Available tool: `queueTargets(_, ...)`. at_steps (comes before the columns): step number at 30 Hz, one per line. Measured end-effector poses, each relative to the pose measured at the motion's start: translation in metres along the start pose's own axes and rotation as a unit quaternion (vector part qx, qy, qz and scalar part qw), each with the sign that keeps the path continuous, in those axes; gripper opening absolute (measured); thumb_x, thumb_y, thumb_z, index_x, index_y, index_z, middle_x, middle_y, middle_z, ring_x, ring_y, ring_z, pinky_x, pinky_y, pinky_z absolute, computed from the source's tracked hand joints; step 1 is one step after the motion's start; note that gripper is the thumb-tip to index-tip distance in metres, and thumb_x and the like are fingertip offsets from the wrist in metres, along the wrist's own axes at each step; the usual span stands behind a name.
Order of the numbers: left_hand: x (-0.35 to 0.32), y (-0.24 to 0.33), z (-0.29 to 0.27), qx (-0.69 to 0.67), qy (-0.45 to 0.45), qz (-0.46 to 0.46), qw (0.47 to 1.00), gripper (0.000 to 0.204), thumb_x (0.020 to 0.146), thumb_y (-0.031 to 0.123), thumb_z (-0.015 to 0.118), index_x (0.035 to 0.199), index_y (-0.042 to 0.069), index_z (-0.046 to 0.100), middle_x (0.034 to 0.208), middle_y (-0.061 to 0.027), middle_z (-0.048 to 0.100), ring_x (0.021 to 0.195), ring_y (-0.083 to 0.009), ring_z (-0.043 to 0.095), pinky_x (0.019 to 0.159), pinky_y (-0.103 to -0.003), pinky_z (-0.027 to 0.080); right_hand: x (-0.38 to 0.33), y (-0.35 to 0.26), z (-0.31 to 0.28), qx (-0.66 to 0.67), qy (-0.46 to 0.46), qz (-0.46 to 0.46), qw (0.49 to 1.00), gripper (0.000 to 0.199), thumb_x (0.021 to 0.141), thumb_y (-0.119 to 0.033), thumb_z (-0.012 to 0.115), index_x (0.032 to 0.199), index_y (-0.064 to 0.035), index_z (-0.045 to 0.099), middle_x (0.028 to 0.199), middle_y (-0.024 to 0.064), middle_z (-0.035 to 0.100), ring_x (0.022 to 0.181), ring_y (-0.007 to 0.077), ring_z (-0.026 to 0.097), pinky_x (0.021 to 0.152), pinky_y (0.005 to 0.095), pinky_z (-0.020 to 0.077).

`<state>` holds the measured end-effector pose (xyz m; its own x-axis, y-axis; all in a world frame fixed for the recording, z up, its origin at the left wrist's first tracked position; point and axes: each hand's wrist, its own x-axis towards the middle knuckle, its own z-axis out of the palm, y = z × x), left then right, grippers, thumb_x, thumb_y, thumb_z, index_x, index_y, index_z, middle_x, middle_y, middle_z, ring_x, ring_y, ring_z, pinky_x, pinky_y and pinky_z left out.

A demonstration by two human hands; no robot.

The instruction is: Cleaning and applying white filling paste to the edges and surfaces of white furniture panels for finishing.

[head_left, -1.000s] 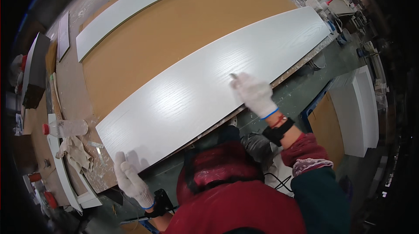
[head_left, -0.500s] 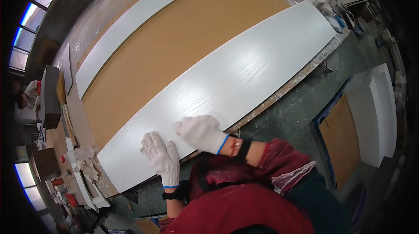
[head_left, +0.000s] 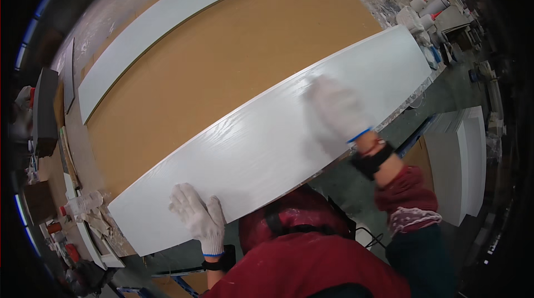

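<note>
A long white panel [head_left: 272,148] with a wood-grain surface lies along the near side of the workbench. Flat on its left part rests my left hand [head_left: 197,214], in a white knit glove, fingers spread and holding nothing. My right hand [head_left: 338,110], gloved the same way, is over the right half of the panel, close to its surface. Motion smears its fingers, so I cannot make out their shape or whether anything is under them.
A brown board [head_left: 222,70] covers the bench beyond the panel, with another white panel [head_left: 167,25] along its far side. Bottles with red tips [head_left: 421,1] stand at the far right. At the left lies a clear plastic bottle [head_left: 83,202]. White panels [head_left: 453,153] stand stacked on the right.
My right hand has swept far to the right and away from me across the panel. My left hand stays flat near the same place. The whole view has shifted slightly.
</note>
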<state>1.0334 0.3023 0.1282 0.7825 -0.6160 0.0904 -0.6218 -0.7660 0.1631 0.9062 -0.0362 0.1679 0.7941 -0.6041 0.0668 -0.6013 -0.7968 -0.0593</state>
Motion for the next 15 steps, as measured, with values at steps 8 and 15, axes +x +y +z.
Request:
queueTargets(8,0.021,0.019,0.011,-0.024,-0.042,-0.022,0.999,0.065,0.089,0.025,0.051,0.140,-0.010,0.033,0.147,-0.0325,0.028,0.140,-0.0430,0.022,0.116,-0.051,0.010,0.032,-0.091,0.051,0.110,0.012,-0.136,0.985,0.005,0.082,-0.014,0.054,0.080,-0.0087,0.054,0.070,0.0085,0.061,0.059,0.0253,0.066,0.041,0.0407,0.0504)
queueTargets(15,0.024,0.034,0.007,0.008,-0.050,-0.107,0.993,0.065,0.090,0.026,0.047,0.141,-0.010,0.030,0.147,-0.0329,0.026,0.140,-0.0427,0.021,0.116,-0.049,0.010,0.053,0.221,0.011,0.000,0.016,0.291,0.957,0.024,0.093,-0.028,0.048,0.099,-0.0062,0.057,0.094,0.0189,0.067,0.083,0.0375,0.067,0.072,0.0491,0.0524)
